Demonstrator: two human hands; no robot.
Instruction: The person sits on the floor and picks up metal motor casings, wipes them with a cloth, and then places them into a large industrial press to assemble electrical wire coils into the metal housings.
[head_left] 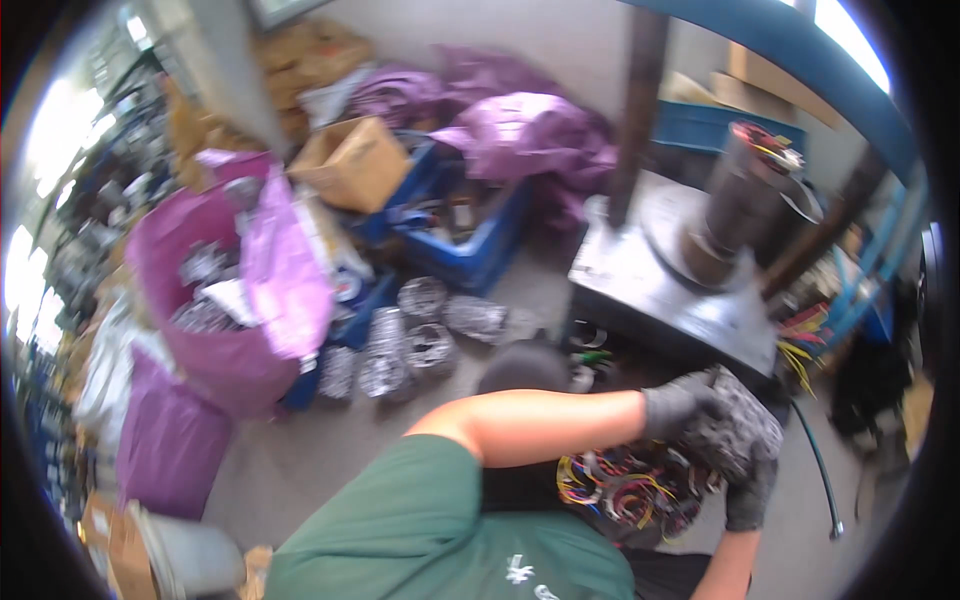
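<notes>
My left hand (pixel 680 405), in a dark grey glove, is closed on the upper left side of a grey, rough-looking metal casting (pixel 738 420). From below, my gloved right hand (pixel 750 495) grips the same casting at its lower right. Blur hides the casting's finer shape. Just below and left of it lies a heap of wire coils (pixel 635 490) with red, yellow, white and blue leads. Beyond my hands stands a metal press table (pixel 670 270), carrying an upright dark metal cylinder (pixel 740 200) with coloured wires at its top.
Several silvery finned cylinders (pixel 388 355) stand and lie on the floor to the left. Farther left is a purple sack (pixel 200 350) of metal parts. Blue crates (pixel 485 245) and a cardboard box (pixel 352 165) sit behind. A dark hose (pixel 818 465) trails at right.
</notes>
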